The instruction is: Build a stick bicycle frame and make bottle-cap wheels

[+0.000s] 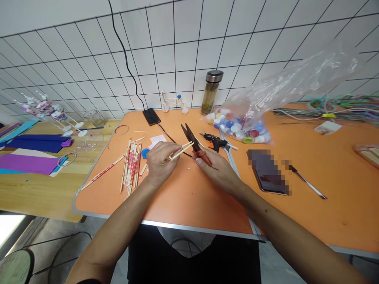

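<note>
My left hand point(160, 162) is closed on a pair of pale wooden chopsticks point(181, 151), whose tips point right toward the cutters. My right hand point(217, 170) grips the red handles of black-jawed cutters point(194, 144), with the jaws spread apart around the chopstick ends. Both hands hover over the orange table point(183, 197). A pile of several chopsticks in red-and-white paper sleeves point(132, 165) lies just left of my left hand.
A black glue gun point(215, 139) lies behind the cutters. A clear bag of coloured bottle caps point(241, 128), a glass flask point(211, 92), two phones point(151, 116) point(268, 171), a metal tool point(308, 183) and a stick model point(174, 102) sit around. Coloured paper sheets point(29, 156) lie on the wooden table at left.
</note>
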A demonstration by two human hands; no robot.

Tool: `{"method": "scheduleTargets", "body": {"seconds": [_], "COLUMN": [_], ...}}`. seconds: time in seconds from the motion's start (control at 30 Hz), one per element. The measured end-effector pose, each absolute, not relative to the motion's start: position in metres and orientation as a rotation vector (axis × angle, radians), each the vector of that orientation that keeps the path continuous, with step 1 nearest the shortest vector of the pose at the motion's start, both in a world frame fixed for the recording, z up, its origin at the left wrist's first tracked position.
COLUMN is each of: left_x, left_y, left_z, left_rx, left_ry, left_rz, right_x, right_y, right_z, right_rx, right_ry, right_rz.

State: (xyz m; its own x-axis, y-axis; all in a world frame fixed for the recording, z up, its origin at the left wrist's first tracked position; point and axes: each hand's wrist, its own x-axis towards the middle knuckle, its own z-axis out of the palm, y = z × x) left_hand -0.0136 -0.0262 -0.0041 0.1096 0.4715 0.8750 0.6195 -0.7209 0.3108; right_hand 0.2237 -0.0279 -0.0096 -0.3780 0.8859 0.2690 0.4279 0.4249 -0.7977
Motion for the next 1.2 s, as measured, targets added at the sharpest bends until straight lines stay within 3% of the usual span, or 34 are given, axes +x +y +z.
{"method": "scheduleTargets", "body": {"seconds": [0.43,0.9,1.2], "left_x": [-0.012,-0.013,-0.016], "left_y": [-0.022,-0.014,-0.017], "left_z": [-0.014,-0.022,-0.011], "left_rx": [-2.244,-2.215,-2.168], "left_ry": [-1.188,-1.337,-1.331], "left_rz": [-1.776,-1.925,-1.967], "right_x": [0.219,0.213,0.208], "right_y": [-0.027,-0.023,-0.018], "right_z": [-0.018,-0.011,-0.003], "right_rx": [-1.091,-1.27,-1.228], "right_ry": [-1.872,-1.908,-1.932], "right_rz": [0.996,0.81,0.864]}}
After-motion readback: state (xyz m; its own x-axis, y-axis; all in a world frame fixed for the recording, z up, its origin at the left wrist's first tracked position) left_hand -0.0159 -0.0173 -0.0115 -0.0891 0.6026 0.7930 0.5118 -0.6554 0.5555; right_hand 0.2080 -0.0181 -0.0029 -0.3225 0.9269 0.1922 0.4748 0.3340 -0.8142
